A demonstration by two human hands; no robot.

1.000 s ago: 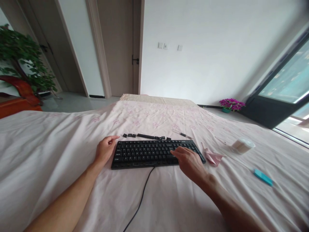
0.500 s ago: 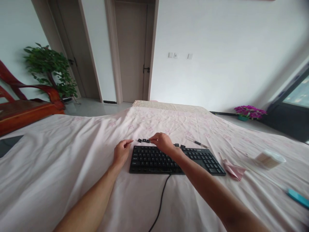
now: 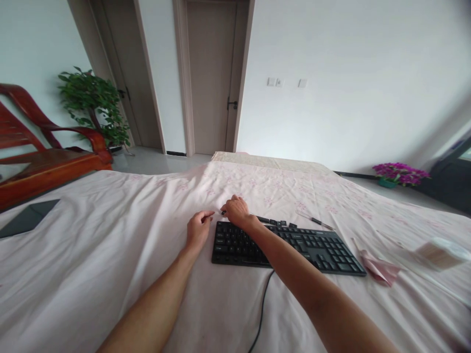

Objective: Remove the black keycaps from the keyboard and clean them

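Observation:
A black keyboard [image 3: 316, 247] lies on the pink cloth in front of me, its cable running toward me. My right hand [image 3: 237, 211] reaches over the keyboard's back left edge, fingers pinched at a small black keycap [image 3: 223, 212]. To the left, my left hand [image 3: 198, 228] hovers by the keyboard's corner, index finger stretched out and thumb a little apart from it. No object shows in the left hand. Behind the keyboard sit several loose keycaps [image 3: 283, 223] in a row. The right hand and forearm hide part of the keys and of that row.
A thin tool with a black handle [image 3: 315, 220] lies behind the keyboard. On the right are a folded pink cloth piece [image 3: 380, 268] and a clear box of cotton swabs [image 3: 441, 254]. A dark flat panel [image 3: 31, 218] lies at far left.
My right hand has moved left along the row of keycaps, toward my left hand. The view has turned slightly left, so the keyboard sits further right in it.

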